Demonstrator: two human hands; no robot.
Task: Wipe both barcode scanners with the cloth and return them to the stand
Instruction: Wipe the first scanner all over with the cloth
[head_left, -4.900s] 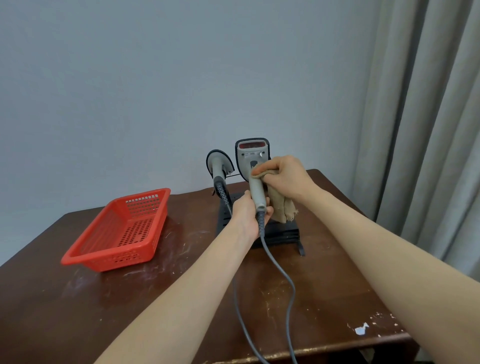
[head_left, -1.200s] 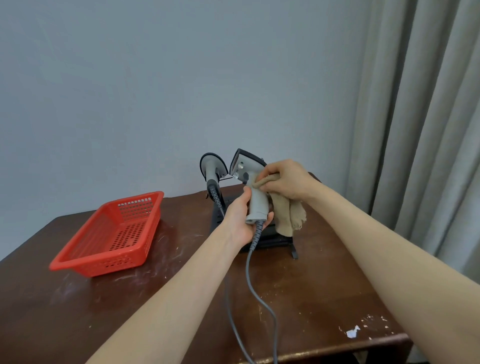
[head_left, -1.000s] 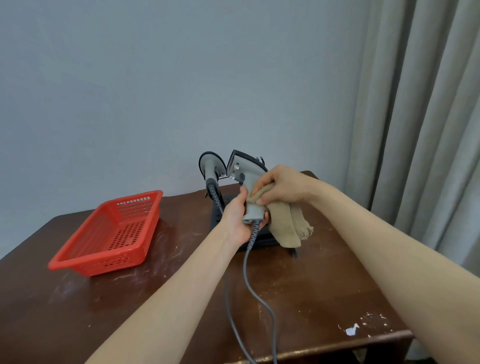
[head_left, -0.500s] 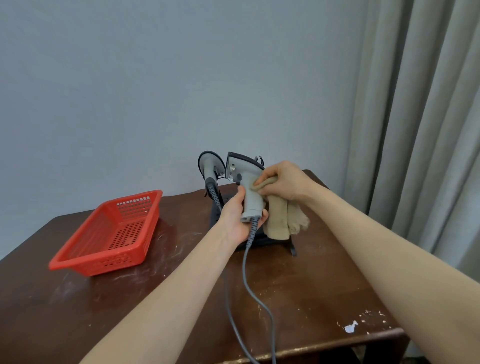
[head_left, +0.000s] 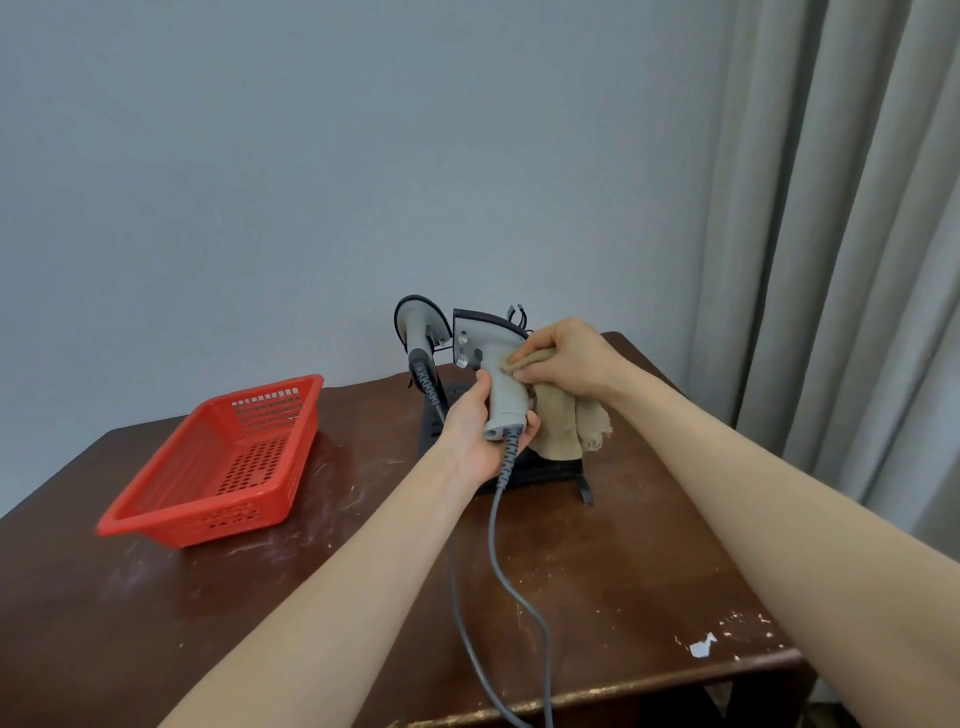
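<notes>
Now, with your left hand gripping the scanner, your right hand has slid the clutched cloth up to its neck, so wiping continues.

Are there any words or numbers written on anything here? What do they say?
No text can be read in this picture.
The grey scanner in the left hand: only small round marks, no letters.
The red basket: faint marks on its front wall, too blurred to read.
The other scanner, the cloth in the right hand and the table: no writing shows.
</notes>
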